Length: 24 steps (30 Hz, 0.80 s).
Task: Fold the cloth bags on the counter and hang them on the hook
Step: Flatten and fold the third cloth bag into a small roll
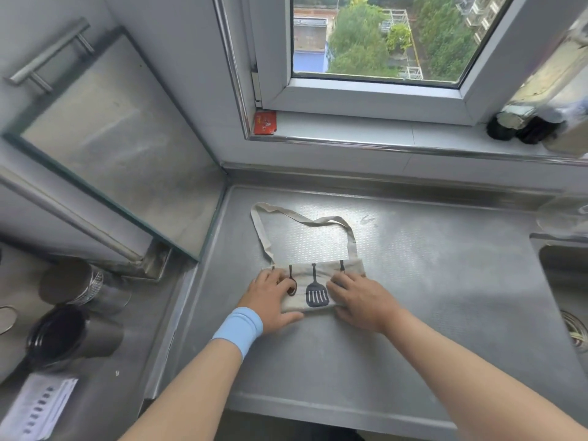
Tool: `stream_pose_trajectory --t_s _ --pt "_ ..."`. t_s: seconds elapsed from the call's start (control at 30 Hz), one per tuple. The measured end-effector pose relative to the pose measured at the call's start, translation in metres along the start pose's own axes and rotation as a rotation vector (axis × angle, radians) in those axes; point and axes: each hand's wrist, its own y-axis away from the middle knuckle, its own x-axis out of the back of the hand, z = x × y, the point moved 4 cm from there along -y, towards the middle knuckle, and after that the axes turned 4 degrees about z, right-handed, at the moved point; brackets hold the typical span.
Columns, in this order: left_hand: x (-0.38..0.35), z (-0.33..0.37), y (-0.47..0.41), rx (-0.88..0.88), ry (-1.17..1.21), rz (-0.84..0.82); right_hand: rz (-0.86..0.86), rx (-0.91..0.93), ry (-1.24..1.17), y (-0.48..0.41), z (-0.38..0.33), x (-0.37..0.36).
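- The cloth bag [315, 291] lies folded into a narrow band on the surface [429, 297], with its straps [305, 219] loose behind.
- The left hand [273, 297] and right hand [359, 300] press it, fingers flat (gripping nothing).
- Hanging remains; no hook shows.

Daylight from window [375, 36], bright and even, cool grey cast. Glare patch on counter [445, 281] mid-back, steel washed out there. Shadows faint, soft. Heavy wide-angle bending at edges. Bottles [537, 122] far right and paper [38, 405] lower left smeared, out of focus. Centre sharp.
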Motion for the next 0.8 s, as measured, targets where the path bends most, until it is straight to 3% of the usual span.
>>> stream_pose_trajectory --t_s 0.07,0.23,0.43,0.53,0.63,0.73,0.8 --pt "0.002 -0.009 0.003 0.018 0.079 -0.058 0.007 -0.015 0.036 -0.005 0.004 0.003" --pt "0.019 -0.021 -0.008 0.178 0.204 0.022 -0.042 -0.214 -0.075 -0.02 0.021 0.015" --pt "0.032 -0.031 -0.019 0.414 0.29 0.021 -0.123 -0.302 -0.082 -0.039 0.031 0.017" --pt "0.029 -0.025 -0.03 0.441 0.175 -0.038 -0.155 -0.326 -0.016 -0.047 0.031 0.018" --pt "0.032 -0.01 -0.036 0.405 -0.075 0.117 -0.154 -0.352 0.026 -0.051 0.034 0.012" --pt "0.032 0.024 -0.041 0.174 -0.133 0.299 -0.074 -0.32 0.14 -0.054 0.037 0.008" --pt "0.016 0.038 -0.047 0.007 -0.129 0.157 0.039 -0.288 0.209 -0.056 0.033 0.009"
